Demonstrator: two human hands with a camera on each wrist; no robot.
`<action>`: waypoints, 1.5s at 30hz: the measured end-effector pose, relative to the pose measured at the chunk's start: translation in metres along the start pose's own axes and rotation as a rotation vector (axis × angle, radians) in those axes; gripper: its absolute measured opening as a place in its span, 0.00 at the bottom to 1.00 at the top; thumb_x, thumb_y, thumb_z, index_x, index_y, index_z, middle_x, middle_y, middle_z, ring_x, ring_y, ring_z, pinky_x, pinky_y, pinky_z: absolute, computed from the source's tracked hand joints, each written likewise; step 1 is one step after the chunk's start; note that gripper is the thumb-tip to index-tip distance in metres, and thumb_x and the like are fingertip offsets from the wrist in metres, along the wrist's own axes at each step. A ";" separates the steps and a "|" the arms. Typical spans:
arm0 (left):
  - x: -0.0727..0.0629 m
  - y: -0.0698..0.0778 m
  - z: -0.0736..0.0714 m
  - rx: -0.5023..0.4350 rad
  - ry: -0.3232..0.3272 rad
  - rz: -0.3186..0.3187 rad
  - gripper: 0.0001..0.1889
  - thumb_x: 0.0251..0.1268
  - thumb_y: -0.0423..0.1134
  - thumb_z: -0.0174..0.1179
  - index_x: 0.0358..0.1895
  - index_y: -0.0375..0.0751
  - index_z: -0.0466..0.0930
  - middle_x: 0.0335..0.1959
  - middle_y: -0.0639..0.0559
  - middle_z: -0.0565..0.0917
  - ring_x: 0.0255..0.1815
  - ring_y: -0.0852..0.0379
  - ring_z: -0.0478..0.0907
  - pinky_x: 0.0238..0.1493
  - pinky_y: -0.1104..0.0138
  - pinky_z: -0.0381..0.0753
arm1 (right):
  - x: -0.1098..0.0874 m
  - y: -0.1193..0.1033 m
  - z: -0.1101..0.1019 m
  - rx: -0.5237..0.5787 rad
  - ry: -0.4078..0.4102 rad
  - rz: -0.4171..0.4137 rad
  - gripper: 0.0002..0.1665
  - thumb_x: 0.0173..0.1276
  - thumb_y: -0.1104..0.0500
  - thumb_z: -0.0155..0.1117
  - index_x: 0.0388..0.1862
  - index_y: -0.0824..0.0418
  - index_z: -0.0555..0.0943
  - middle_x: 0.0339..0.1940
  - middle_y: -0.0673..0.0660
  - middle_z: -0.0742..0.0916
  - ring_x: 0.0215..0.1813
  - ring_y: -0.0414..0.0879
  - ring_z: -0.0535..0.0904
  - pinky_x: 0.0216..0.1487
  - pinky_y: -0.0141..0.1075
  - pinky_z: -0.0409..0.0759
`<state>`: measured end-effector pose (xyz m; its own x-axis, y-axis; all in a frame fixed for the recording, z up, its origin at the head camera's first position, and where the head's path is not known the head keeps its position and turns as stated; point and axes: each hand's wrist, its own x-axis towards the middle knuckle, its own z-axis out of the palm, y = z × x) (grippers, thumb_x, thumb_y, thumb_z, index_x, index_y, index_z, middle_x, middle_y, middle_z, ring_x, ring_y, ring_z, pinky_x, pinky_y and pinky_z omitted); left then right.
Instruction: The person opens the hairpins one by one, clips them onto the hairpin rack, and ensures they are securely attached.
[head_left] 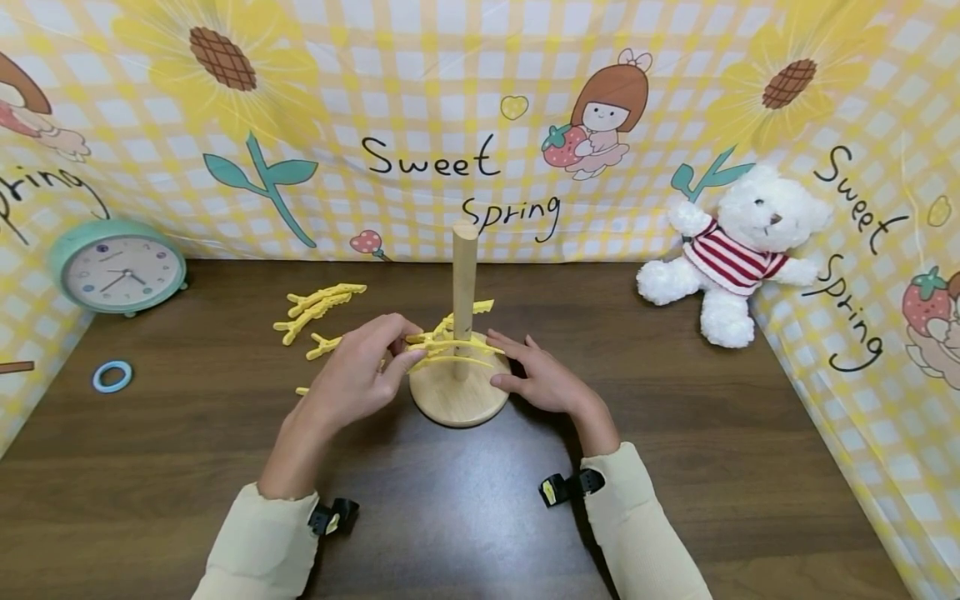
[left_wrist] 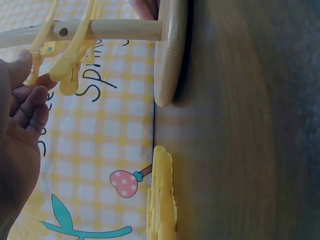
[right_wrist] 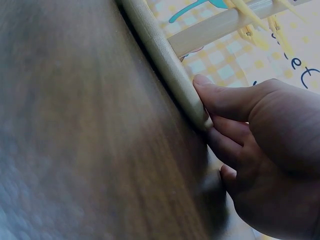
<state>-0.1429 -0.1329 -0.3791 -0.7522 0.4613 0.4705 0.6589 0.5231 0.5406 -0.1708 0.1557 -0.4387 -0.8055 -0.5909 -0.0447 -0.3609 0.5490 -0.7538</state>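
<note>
A wooden post [head_left: 464, 267] rises from a round wooden base [head_left: 457, 406] in the middle of the table. Several yellow alligator hair clips hang across the post. My left hand [head_left: 366, 367] pinches the handle end of one clip [left_wrist: 35, 67] between thumb and fingers, left of the post. Another clip [left_wrist: 75, 47] crosses the post close by, nearer the base. My right hand [head_left: 551, 379] holds the base's right rim. In the right wrist view the thumb of this hand [right_wrist: 270, 135] meets the rim, with fingers beside it.
More yellow clips [head_left: 318, 308] lie to the left, partly behind my left hand. A mint alarm clock [head_left: 123, 268] and a blue ring [head_left: 112, 387] are at far left. A white teddy bear [head_left: 735, 258] sits at back right against the patterned cloth [head_left: 420, 92].
</note>
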 end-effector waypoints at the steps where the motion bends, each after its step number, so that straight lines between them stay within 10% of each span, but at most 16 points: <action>1: -0.001 0.000 0.000 0.000 -0.002 -0.004 0.07 0.66 0.29 0.67 0.44 0.38 0.79 0.30 0.54 0.75 0.31 0.58 0.72 0.30 0.61 0.76 | 0.000 0.000 0.000 0.000 0.000 0.004 0.38 0.76 0.57 0.63 0.80 0.62 0.61 0.81 0.58 0.62 0.81 0.57 0.53 0.79 0.51 0.37; 28: -0.007 -0.007 -0.003 -0.082 -0.009 -0.088 0.18 0.66 0.36 0.69 0.56 0.37 0.80 0.39 0.50 0.81 0.42 0.50 0.78 0.45 0.49 0.82 | 0.001 0.000 -0.002 0.018 -0.004 -0.014 0.34 0.76 0.58 0.63 0.77 0.63 0.67 0.78 0.63 0.68 0.80 0.57 0.57 0.79 0.53 0.36; 38: -0.020 -0.019 -0.015 -0.088 0.050 -0.149 0.24 0.59 0.37 0.76 0.58 0.40 0.79 0.49 0.50 0.85 0.48 0.51 0.80 0.49 0.60 0.79 | 0.001 -0.001 -0.002 0.017 -0.010 -0.001 0.34 0.76 0.58 0.63 0.77 0.62 0.67 0.78 0.62 0.67 0.80 0.56 0.55 0.79 0.53 0.36; 45: -0.036 -0.034 -0.031 -0.075 0.110 -0.284 0.25 0.59 0.39 0.76 0.58 0.41 0.79 0.51 0.49 0.85 0.48 0.54 0.78 0.50 0.65 0.74 | 0.001 -0.001 -0.001 0.016 -0.009 -0.006 0.33 0.76 0.58 0.63 0.77 0.62 0.67 0.78 0.61 0.68 0.80 0.54 0.57 0.79 0.52 0.35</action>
<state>-0.1389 -0.1891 -0.3930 -0.9048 0.2218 0.3635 0.4232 0.5638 0.7093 -0.1717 0.1549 -0.4377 -0.7993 -0.5991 -0.0460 -0.3578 0.5361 -0.7646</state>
